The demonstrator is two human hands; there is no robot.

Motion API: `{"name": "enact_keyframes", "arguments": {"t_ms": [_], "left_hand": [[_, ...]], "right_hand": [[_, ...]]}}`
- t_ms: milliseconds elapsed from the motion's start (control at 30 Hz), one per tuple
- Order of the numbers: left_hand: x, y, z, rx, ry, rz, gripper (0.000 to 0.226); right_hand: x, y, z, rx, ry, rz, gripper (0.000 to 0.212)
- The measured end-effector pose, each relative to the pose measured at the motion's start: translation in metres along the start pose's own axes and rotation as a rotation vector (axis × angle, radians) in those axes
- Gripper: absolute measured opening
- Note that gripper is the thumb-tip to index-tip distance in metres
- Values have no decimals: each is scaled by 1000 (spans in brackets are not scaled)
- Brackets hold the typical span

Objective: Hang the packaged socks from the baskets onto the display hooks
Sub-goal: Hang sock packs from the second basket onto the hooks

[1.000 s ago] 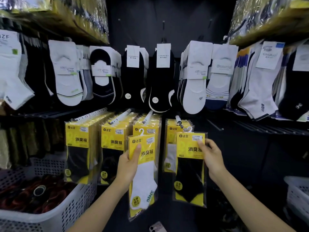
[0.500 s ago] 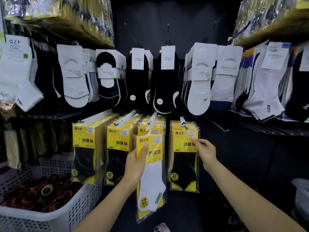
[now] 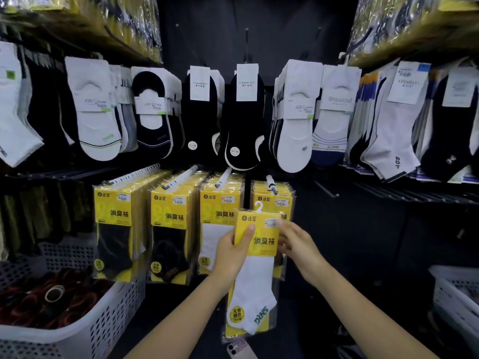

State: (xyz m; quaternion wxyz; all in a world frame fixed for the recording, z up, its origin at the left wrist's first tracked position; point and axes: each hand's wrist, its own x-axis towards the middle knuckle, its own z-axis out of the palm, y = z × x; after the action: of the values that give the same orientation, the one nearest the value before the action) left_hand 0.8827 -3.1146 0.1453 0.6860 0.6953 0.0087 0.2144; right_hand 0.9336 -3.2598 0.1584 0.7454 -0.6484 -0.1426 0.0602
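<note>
Head view: my left hand (image 3: 230,251) grips the sock pack (image 3: 259,281) by its left edge, thumb on the front; my right hand (image 3: 298,242) pinches its right edge. The pack's hanger (image 3: 258,206) sits just below the tip of the rightmost hook (image 3: 270,183) of 4, before the hanging packs (image 3: 269,199) there.

Carded black no-show socks (image 3: 245,120) hang at 12 o'clock, with white no-show socks (image 3: 294,130) at 1 o'clock and white ankle socks (image 3: 391,141) at 2 o'clock. Plastic-wrapped yellow bundles (image 3: 103,19) are stacked at 11 o'clock. Olive-coloured goods (image 3: 33,216) hang dimly at 9 o'clock. A phone (image 3: 241,352) in a pale case shows at 6 o'clock.
</note>
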Motion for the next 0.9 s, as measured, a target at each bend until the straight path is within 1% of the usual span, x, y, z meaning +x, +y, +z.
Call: {"name": "enact_keyframes", "arguments": {"t_ms": [67, 100, 200, 267, 367, 467, 533, 600, 667, 733, 833, 900], "left_hand": [[1, -2, 9, -1, -22, -4, 19], [2, -3, 12, 1, -32, -3, 20], [5, -7, 17, 20, -78, -12, 23], [7, -8, 18, 38, -122, -42, 29], [9, -7, 20, 57, -140, -50, 44], [13, -4, 23, 68, -98, -57, 54], [15, -5, 22, 66, -75, -64, 56], [18, -7, 21, 56, -70, -80, 55], [22, -9, 21, 39, -67, -106, 55], [26, -12, 22, 54, -79, -140, 57], [26, -22, 19, 91, -99, -184, 63], [16, -33, 12, 132, -112, -222, 64]], "right_hand": [[-4, 0, 0, 30, -15, -11, 23], [-4, 0, -3, 39, 23, -31, 22], [0, -2, -16, 67, 211, -101, 20], [7, -7, -23, 72, 288, -125, 16], [20, -16, -23, 19, 311, -166, 9], [32, -20, -15, -25, 266, -197, 11], [40, -17, -10, -38, 242, -180, 8], [47, -14, -9, -31, 240, -116, 9], [54, -8, -10, -13, 255, -38, 17], [59, 2, -12, -12, 302, 10, 24], [57, 22, -18, -12, 389, 36, 24], [49, 39, -24, -6, 456, 48, 28]]}}
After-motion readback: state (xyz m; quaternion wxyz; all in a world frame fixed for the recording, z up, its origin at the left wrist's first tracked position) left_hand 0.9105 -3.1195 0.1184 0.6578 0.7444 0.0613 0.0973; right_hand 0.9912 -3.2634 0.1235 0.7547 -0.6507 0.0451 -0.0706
